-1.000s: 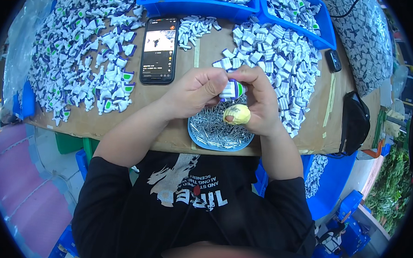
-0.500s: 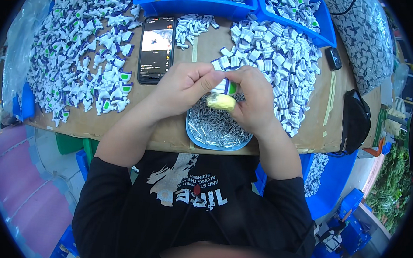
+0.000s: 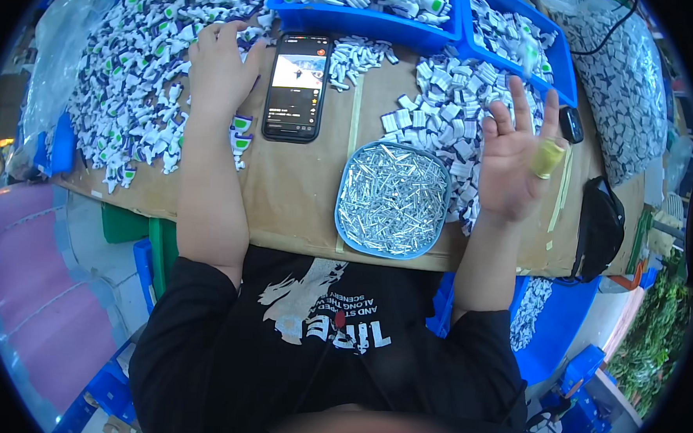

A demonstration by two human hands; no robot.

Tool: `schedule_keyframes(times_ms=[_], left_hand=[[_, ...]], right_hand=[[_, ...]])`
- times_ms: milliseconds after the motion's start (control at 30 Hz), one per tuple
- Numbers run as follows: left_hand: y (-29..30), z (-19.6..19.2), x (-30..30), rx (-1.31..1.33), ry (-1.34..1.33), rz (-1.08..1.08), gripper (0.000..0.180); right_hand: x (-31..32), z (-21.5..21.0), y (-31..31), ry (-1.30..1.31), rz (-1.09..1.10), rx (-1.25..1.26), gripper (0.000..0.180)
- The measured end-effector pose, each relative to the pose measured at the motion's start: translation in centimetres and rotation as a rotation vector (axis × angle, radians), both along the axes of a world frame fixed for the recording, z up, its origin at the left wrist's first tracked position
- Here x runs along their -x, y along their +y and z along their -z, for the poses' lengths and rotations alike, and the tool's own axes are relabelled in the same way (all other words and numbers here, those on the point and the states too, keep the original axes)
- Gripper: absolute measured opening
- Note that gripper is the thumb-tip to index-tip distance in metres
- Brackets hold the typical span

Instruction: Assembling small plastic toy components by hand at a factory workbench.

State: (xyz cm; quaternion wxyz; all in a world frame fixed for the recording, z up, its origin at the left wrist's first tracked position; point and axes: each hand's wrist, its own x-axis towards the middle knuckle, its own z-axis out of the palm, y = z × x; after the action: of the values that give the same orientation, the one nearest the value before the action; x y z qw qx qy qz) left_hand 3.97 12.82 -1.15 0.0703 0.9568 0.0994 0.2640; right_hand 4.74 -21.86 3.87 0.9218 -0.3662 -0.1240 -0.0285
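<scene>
Two bins [image 3: 368,24] behind phone [image 3: 297,90] and pin tray [image 3: 390,253]. Left fingers [image 3: 209,40] over figures [image 3: 138,80], long axes pointing every way, grip unclear. Right fingers [image 3: 519,104] spread.

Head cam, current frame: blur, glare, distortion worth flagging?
Head view, blur: white-and-green piece at the right-hand blue bin smeared, right hand looks slightly soft; head view, glare: metal pins glint; head view, distortion: table's front edge bows, corners black; head view, focus: pinkish shape at bottom blurred.
</scene>
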Motion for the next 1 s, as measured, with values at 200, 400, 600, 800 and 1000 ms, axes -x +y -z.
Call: schedule_keyframes(times_ms=[200,400,600,800,1000], left_hand=[[1.1,0.2,-0.5,0.142,0.292,-0.075,0.038],[0.5,-0.6,-0.5,0.251,0.22,-0.04,0.031],[0.5,-1.6,-0.4,0.362,0.268,-0.072,0.029],[-0.1,-1.4,0.1,0.231,0.417,-0.064,0.033],[-0.4,-2.0,0.1,0.252,0.268,-0.069,0.027]], right_hand=[[1.4,1.2,0.0,-0.338,-0.349,0.953,0.054],[3.2,1.2,2.2,-0.887,-0.499,1.553,0.038],[3.5,1.2,2.2,-0.931,-0.504,1.654,0.037],[3.7,1.9,2.0,-0.953,-0.499,1.619,0.033],[3.4,1.2,2.1,-0.88,-0.46,1.526,0.035]])
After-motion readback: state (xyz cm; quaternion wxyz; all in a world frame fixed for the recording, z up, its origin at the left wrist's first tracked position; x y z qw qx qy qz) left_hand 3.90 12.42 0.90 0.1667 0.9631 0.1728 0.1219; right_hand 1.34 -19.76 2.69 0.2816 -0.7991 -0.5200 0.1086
